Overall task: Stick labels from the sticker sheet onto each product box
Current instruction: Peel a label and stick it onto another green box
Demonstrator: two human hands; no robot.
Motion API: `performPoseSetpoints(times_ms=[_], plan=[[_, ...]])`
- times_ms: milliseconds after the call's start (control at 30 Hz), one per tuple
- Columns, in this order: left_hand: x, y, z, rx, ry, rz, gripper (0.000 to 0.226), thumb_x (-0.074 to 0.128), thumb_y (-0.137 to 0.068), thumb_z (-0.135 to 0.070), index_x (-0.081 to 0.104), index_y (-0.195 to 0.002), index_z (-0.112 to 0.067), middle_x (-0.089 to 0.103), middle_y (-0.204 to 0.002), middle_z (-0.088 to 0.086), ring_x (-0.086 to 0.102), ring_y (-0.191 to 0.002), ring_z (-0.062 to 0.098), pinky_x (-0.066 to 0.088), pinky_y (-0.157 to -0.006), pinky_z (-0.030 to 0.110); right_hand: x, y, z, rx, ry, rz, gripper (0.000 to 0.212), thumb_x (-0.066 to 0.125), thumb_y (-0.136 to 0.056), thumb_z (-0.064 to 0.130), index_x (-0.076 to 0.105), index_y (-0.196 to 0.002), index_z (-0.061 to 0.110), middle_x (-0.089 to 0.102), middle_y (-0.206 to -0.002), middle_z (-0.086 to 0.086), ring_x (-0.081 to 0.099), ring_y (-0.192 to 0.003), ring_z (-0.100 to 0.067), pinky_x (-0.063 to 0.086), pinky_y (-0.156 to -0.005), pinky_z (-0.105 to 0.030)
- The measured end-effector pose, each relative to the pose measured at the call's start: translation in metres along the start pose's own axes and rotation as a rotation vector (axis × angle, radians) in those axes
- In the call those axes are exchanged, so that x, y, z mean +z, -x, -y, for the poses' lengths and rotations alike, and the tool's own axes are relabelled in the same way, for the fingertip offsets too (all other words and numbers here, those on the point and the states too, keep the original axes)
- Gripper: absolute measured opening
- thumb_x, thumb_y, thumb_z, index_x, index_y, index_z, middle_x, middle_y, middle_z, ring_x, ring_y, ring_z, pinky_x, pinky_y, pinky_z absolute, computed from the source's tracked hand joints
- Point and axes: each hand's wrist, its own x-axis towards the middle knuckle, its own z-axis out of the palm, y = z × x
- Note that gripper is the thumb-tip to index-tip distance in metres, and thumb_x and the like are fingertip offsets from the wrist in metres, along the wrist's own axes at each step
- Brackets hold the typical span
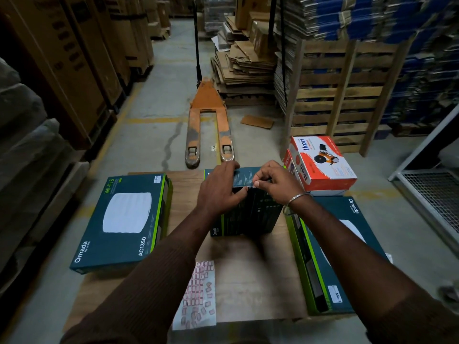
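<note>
A dark teal product box (250,214) stands on its edge in the middle of the wooden table (248,274). My left hand (221,187) grips its top edge, fingers curled over the far side. My right hand (273,182) pinches a small label against the box's top edge. The sticker sheet (197,294), white with red-bordered labels, lies flat near the table's front edge. A stack of the same teal boxes (124,219) sits on the left, and another teal box (332,254) lies on the right under my right forearm.
A red and white box (323,162) rests on others behind the right stack. An orange pallet jack (208,120) stands on the floor beyond the table. Flattened cardboard (243,65), a wooden pallet frame (342,95) and a wire cage (432,194) fill the right side.
</note>
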Motion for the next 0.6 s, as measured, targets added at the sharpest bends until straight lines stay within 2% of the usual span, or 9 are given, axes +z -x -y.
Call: performPoseSetpoints(times_ms=[267, 367, 600], plan=[[0.0012, -0.0001, 0.0011, 0.013, -0.008, -0.025, 0.055, 0.065, -0.084, -0.056, 0.047, -0.125, -0.025, 0.057, -0.115, -0.004, 0.056, -0.104, 0.018, 0.044, -0.070, 0.035, 0.0016, -0.0009, 0.0018, -0.007, 0.054, -0.018, 0.003, 0.075, -0.091, 0.022, 0.074, -0.090, 0.024, 0.057, -0.099, 0.010, 0.061, -0.092, -0.012, 0.053, -0.083, -0.038], [-0.0005, -0.0006, -0.0006, 0.027, -0.009, -0.027, 0.052, 0.067, -0.084, -0.053, 0.046, -0.125, -0.027, 0.057, -0.114, -0.005, 0.055, -0.102, 0.018, 0.039, -0.066, 0.032, -0.0017, -0.0013, 0.0038, 0.001, 0.044, -0.008, 0.004, 0.074, -0.092, 0.023, 0.073, -0.089, 0.026, 0.059, -0.099, 0.009, 0.061, -0.093, -0.013, 0.054, -0.084, -0.040], [-0.0009, 0.0004, -0.0015, 0.019, 0.001, -0.033, 0.049, 0.068, -0.084, -0.052, 0.046, -0.118, -0.025, 0.053, -0.108, -0.007, 0.051, -0.096, 0.014, 0.035, -0.064, 0.031, -0.0012, 0.0008, 0.0082, -0.013, 0.168, 0.024, 0.002, 0.074, -0.093, 0.029, 0.073, -0.094, 0.028, 0.057, -0.102, 0.011, 0.059, -0.093, -0.010, 0.049, -0.078, -0.033]])
